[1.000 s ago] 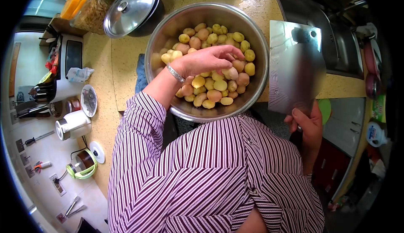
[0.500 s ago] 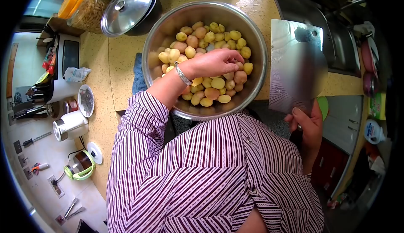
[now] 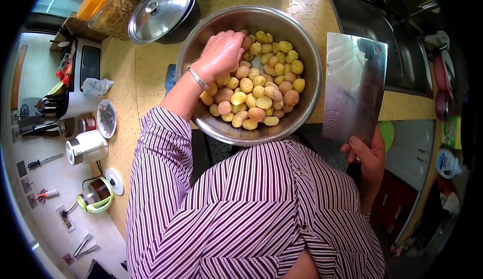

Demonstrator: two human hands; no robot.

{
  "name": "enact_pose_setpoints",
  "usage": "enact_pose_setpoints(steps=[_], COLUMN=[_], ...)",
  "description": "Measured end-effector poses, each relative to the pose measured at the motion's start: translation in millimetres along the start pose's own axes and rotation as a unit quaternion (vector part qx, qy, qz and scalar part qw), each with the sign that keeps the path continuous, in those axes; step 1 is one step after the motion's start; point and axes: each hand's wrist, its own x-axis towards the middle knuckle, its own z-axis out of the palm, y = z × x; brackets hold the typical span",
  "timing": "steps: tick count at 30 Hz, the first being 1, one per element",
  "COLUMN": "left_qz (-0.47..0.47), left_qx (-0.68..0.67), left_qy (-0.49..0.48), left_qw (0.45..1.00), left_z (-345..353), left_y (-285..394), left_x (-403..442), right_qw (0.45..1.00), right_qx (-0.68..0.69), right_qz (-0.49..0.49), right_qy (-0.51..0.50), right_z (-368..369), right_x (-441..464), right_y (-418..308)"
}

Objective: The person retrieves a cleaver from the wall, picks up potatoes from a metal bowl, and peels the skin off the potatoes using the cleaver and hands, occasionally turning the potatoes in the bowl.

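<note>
A wide steel bowl (image 3: 313,97) on the counter holds many small yellow and pinkish potatoes (image 3: 246,85), some of them cut. My left hand (image 3: 221,53), with a silver bracelet at the wrist, is inside the bowl at its upper left. Its fingers curl down over the potatoes; the fingertips are hidden, and a pinkish potato shows right beside them. To the right of the bowl, my right hand (image 3: 367,159) is closed around the handle of a cleaver (image 3: 352,90). The broad blade stands upright, apart from the bowl.
A lidded pot (image 3: 161,12) and a jar with an orange lid (image 3: 114,14) stand at the back left. A dark sink (image 3: 407,52) lies at the right. Left on the counter are a plate (image 3: 106,119), a white container (image 3: 88,147) and a green-handled glass kettle (image 3: 96,194).
My left hand has moved left and back across the bowl, from the potatoes at the right to those at the upper left. The cleaver stays in my right hand, its blade turned slightly.
</note>
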Motion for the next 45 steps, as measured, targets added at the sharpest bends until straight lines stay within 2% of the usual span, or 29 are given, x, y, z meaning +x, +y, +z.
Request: enact_pose_setpoints(steps=[6,7,8,9,12,14,16,18,20,24,27,28,29,30,31,32,34,35,36,39,42,43,44,45], left_qz=[0.029,-0.02,-0.069,-0.062,-0.046,-0.05,-0.05,-0.04,0.037,0.076,0.033,0.036,-0.03,-0.094,-0.069,-0.068,-0.051,-0.053,-0.051,-0.098,-0.079,-0.077,-0.051,-0.025], left_qx=[0.018,-0.267,-0.529,-0.576,-0.514,-0.511,-0.376,-0.242,-0.096,-0.056,-0.209,-0.207,-0.419,-0.606,-0.68,-0.678,-0.849,-0.87,-0.87,-0.909,-0.906,-0.907,-0.899,-0.89], left_qy=[-0.092,-0.109,-0.118,-0.12,-0.032,-0.017,-0.037,-0.084,-0.13,-0.102,-0.019,-0.019,-0.07,-0.117,-0.088,-0.089,-0.052,-0.059,-0.058,0.009,0.041,0.04,0.025,0.01], left_qw=[0.995,0.957,0.838,0.806,0.856,0.858,0.925,0.966,0.986,0.99,0.977,0.978,0.905,0.781,0.725,0.726,0.523,0.487,0.487,0.406,0.414,0.412,0.434,0.456], left_z=[-0.1,-7.8,-16.3,-28.3,-47.1,-47.9,-47.5,-37.4,-18.5,18.0,19.5,9.1,-6.8,-18.6,-22.7,-22.4,-19.5,-21.0,-22.5,-23.4,-18.2,-20.4,-25.9,-29.0], left_y=[22.0,21.5,20.2,15.5,-2.5,-10.7,-11.9,-3.6,8.8,17.1,16.2,20.4,28.7,36.1,43.6,50.6,64.1,69.3,76.7,90.0,96.7,97.2,97.5,97.4], left_x=[7.7,8.1,7.7,8.4,11.2,10.9,10.6,8.8,3.7,-2.7,5.0,5.2,1.3,-3.5,-8.4,-12.2,-17.1,-17.3,-19.2,-22.5,-22.1,-22.9,-24.0,-24.6], right_qw=[1.0,1.0,1.0,1.0,1.0,1.0,1.0,1.0,1.0,1.0,1.0,1.0,0.999,0.999,0.997,0.995,0.993,0.99,0.99,0.978,0.964,0.956,0.945,0.945], right_qx=[-0.001,-0.001,0.0,0.0,0.007,0.01,0.009,0.008,0.007,0.0,-0.006,-0.026,-0.045,-0.042,-0.061,-0.081,-0.103,-0.126,-0.127,-0.172,-0.22,-0.226,-0.232,-0.234], right_qz=[-0.001,0.002,0.006,0.007,0.004,0.005,0.006,0.008,0.004,0.004,-0.001,-0.012,-0.022,-0.024,-0.029,-0.034,-0.036,-0.036,-0.038,-0.089,-0.114,-0.159,-0.202,-0.203], right_qy=[-0.007,-0.007,-0.007,-0.007,0.0,0.027,0.019,0.013,0.005,-0.002,-0.001,-0.005,-0.01,-0.008,-0.022,-0.036,-0.043,-0.05,-0.049,-0.078,-0.095,-0.101,-0.107,-0.106], right_z=[-1.9,-2.1,-2.4,-3.9,-6.0,-2.7,-4.2,-5.5,-5.6,-1.8,5.9,9.4,13.2,17.0,20.7,25.3,40.5,45.3,48.3,52.5,51.1,51.4,51.6,52.1], right_x=[1.2,0.8,0.1,-0.3,-0.3,-0.2,1.0,2.3,2.7,2.3,3.0,3.4,3.4,4.0,4.9,5.5,5.5,6.1,7.3,9.4,10.6,11.6,11.9,11.4], right_y=[1.1,0.3,0.1,1.3,4.6,3.3,3.7,4.4,4.6,-2.1,-11.1,-13.5,-15.6,-17.6,-19.8,-22.8,-33.2,-37.0,-37.1,-35.9,-34.0,-31.6,-30.8,-32.1])
